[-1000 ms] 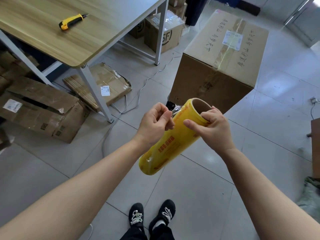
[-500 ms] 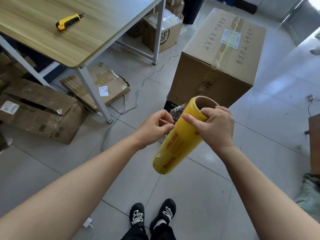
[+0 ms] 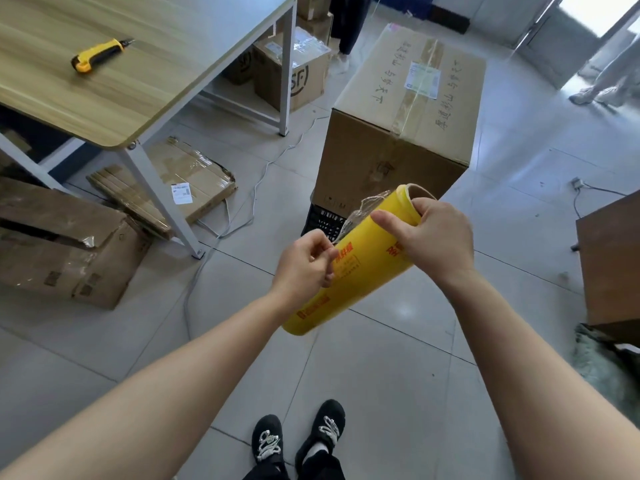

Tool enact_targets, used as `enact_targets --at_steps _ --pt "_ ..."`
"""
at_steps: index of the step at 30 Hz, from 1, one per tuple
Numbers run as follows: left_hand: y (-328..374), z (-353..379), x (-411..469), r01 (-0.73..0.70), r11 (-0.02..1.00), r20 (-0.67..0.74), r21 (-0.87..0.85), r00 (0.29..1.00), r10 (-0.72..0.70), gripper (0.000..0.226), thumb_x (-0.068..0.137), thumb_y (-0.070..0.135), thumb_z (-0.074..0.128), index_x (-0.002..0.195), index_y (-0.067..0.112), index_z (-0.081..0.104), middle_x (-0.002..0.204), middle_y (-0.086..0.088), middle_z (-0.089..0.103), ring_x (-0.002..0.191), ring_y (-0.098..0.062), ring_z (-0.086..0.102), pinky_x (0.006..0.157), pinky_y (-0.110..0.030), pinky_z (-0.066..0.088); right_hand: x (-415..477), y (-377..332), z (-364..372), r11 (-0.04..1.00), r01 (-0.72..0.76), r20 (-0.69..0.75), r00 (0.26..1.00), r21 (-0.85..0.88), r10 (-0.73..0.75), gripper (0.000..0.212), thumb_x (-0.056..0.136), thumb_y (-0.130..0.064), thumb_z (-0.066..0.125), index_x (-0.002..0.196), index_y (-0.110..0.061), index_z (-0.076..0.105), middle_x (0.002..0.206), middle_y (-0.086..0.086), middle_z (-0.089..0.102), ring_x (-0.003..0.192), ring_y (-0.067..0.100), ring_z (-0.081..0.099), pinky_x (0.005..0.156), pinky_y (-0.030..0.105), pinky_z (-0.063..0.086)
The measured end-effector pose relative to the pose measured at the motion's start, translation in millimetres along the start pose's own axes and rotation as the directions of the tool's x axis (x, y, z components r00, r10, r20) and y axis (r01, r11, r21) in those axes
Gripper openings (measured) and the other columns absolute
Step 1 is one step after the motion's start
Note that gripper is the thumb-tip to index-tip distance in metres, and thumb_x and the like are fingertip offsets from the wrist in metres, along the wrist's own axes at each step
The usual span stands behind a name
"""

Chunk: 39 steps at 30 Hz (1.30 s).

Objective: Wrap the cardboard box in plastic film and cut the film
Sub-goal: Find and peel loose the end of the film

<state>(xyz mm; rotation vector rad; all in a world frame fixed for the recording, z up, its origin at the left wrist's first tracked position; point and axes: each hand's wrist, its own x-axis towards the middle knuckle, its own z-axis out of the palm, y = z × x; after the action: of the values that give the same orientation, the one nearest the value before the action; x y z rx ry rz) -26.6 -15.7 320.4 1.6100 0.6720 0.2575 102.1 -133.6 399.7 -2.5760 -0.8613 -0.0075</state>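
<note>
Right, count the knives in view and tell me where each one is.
1: the yellow utility knife lies on the wooden table, at the upper left of the head view. More could be hidden under the table.

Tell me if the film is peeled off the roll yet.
Partly: left hand pinches a crumpled film end lifted off the yellow roll.

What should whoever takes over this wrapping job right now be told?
Left hand: pinches the loose film end peeled off the roll.
Right hand: grips the yellow film roll near its top.
Cardboard box: stands ahead, taped, no film on it.
Utility knife: on the table, to the left.
Done: film end started.
Left: wrap the box, cut the film.
</note>
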Motion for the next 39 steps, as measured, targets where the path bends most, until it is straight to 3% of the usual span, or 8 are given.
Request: enact_targets --at_steps 6,15,21,26,28,31,35,39 --pt "11.8 -12.1 5.2 -0.118 0.99 -0.029 0.073 0.992 0.12 0.022 0.096 0.013 0.056 0.075 0.017 0.053 0.061 -0.003 0.054 0.051 -0.02 0.057 0.052 -0.038 0.053 0.6 18.8 -21.7 0.936 -0.04 0.457 0.879 0.348 -0.132 0.044 0.073 -0.022 0.081 0.105 -0.016 0.052 0.093 -0.002 0.057 0.09 0.022 0.058 0.07 0.031 0.051" --pt "14.8 -26.6 6.9 -0.213 0.947 -0.047 0.238 0.972 0.231 0.025 0.096 0.017 0.057 0.074 0.028 0.053 0.061 0.006 0.052 0.059 -0.018 0.052 0.06 -0.041 0.049 -9.1 18.8 -11.9 0.976 0.017 0.064 0.997 0.219 -0.032 0.032 0.078 -0.044 0.073 0.08 -0.02 0.052 0.071 -0.011 0.05 0.066 0.009 0.05 0.054 0.02 0.037" --pt "17.1 5.6 12.1 0.025 0.997 0.096 0.077 0.995 -0.032 0.022 0.1 0.027 0.049 0.082 0.015 0.052 0.065 0.001 0.048 0.059 -0.016 0.046 0.06 -0.037 0.043 -10.8 41.5 -12.4 0.91 0.048 0.157 0.98 0.412 -0.123 0.031 0.081 -0.045 0.067 0.09 -0.017 0.059 0.088 0.0 0.063 0.08 0.021 0.062 0.066 0.038 0.055" --pt "21.1 25.9 32.4 0.126 0.948 0.132 0.293 0.977 -0.171 0.054 0.096 0.053 0.043 0.06 0.012 0.047 0.06 0.0 0.044 0.059 -0.012 0.043 0.07 -0.029 0.041 -7.1 61.8 -16.9 0.828 0.141 0.175 0.945 0.542 -0.275 0.029 0.079 -0.037 0.068 0.093 -0.012 0.066 0.085 0.002 0.066 0.081 0.02 0.064 0.069 0.044 0.057" --pt "28.9 38.9 42.7 0.107 0.954 0.081 0.279 0.988 -0.135 0.053 0.1 0.047 0.039 0.075 0.003 0.056 0.073 -0.004 0.05 0.067 -0.01 0.046 0.072 -0.027 0.041 -1.4 73.2 -17.3 0.809 0.174 0.183 0.927 0.562 -0.326 0.03 0.079 -0.037 0.069 0.097 -0.013 0.067 0.087 0.002 0.068 0.085 0.02 0.065 0.073 0.044 0.056" --pt "50.2 61.8 55.5 0.173 0.985 0.137 -0.019 0.976 -0.168 0.042 0.104 0.039 0.032 0.12 0.01 0.058 0.105 -0.003 0.061 0.094 -0.016 0.058 0.085 -0.035 0.049 11.8 92.8 -15.2 0.818 0.256 0.173 0.904 0.515 -0.392 0.03 0.079 -0.046 0.067 0.097 -0.022 0.068 0.087 -0.008 0.068 0.089 0.021 0.062 0.084 0.053 0.049" --pt "61.6 91.3 69.8 0.027 0.995 0.049 -0.101 0.999 -0.022 0.019 0.097 0.023 0.056 0.086 0.016 0.07 0.077 -0.001 0.066 0.072 -0.015 0.06 0.064 -0.029 0.051 26.6 118.2 -21.1 0.803 0.33 0.155 0.876 0.496 -0.456 0.024 0.079 -0.042 0.068 0.094 -0.022 0.069 0.084 -0.013 0.065 0.087 0.013 0.059 0.089 0.053 0.045" --pt "65.2 114.7 78.6 0.095 0.989 0.005 -0.115 0.995 -0.095 0.019 0.095 0.019 0.06 0.076 0.016 0.064 0.069 -0.004 0.058 0.061 -0.014 0.054 0.055 -0.026 0.047 36.6 140.9 -26.1 0.784 0.385 0.156 0.845 0.487 -0.512 0.021 0.079 -0.039 0.069 0.091 -0.022 0.069 0.081 -0.015 0.064 0.084 0.007 0.057 0.093 0.049 0.043"
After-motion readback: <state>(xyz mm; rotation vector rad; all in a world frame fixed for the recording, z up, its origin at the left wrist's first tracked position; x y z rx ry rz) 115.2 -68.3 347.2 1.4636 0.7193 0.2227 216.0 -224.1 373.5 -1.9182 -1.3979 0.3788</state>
